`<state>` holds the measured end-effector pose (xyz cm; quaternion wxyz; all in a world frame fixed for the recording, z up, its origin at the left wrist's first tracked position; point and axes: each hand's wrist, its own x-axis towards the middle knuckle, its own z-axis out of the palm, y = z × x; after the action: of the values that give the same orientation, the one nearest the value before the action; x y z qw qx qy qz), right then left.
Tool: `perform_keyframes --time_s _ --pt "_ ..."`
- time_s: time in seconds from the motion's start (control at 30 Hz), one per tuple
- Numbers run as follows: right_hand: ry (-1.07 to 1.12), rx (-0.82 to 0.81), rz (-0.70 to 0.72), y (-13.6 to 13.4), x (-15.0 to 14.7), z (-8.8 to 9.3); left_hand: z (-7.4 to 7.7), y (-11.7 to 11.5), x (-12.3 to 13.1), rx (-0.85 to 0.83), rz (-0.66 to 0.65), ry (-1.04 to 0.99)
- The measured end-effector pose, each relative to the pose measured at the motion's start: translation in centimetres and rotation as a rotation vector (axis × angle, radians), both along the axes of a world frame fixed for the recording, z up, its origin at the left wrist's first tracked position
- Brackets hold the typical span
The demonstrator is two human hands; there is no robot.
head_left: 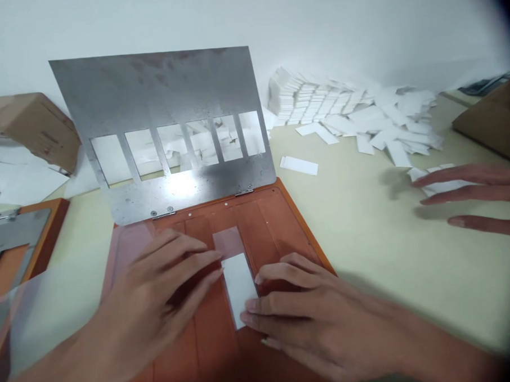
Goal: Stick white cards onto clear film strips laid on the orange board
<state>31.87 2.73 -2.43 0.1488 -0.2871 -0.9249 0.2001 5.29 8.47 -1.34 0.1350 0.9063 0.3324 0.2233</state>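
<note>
A small white card [241, 290] lies lengthwise on an orange-brown board [211, 339], partly over a pale translucent strip [228, 241]. My left hand [161, 285] reaches in from the left with fingers stretched out, fingertips at the card's upper left edge. From the other side, my right hand [306, 312] rests fingertips on the card's lower right part, fingers extended and a little apart. Behind the hands, a metal plate [158, 94] with a row of rectangular cutouts stands tilted up on hinges at the board's far edge.
Stacked white cards [318, 98] and a loose pile [399, 123] lie at the back right. Another person's hand [478, 189] touches cards at the right. A cardboard box [28, 130] and a second framed board [56, 222] are at left. Another box [494, 118] stands far right.
</note>
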Motion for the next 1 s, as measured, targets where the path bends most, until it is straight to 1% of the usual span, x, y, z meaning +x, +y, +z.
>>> perform_keyframes --time_s 0.1,0.2,0.37,0.57,0.73,0.9,1.0 --pt "0.019 -0.003 -0.002 0.0 0.0 0.0 -0.6 -0.9 -0.1 -0.013 -0.001 0.018" --pt "0.013 -0.005 -0.004 0.0 0.0 0.0 -0.8 -1.0 -0.1 -0.025 0.006 0.019" --pt "0.011 -0.038 0.009 0.0 0.2 0.0 -0.9 -1.0 -0.3 -0.012 -0.038 0.022" --pt "-0.006 -0.033 0.007 -0.1 0.4 0.0 -1.0 -1.6 -0.1 -0.032 -0.041 0.018" --pt "-0.018 -0.014 -0.006 -0.1 0.3 -0.1 -1.1 -2.0 -0.2 -0.031 -0.028 -0.044" --pt "0.016 0.004 -0.008 -0.1 0.1 -0.2 -1.2 -2.1 -0.7 -0.064 -0.054 0.037" --pt "-0.004 0.008 -0.006 -0.1 0.2 0.0 -1.0 -1.9 -0.8 -0.055 -0.066 0.073"
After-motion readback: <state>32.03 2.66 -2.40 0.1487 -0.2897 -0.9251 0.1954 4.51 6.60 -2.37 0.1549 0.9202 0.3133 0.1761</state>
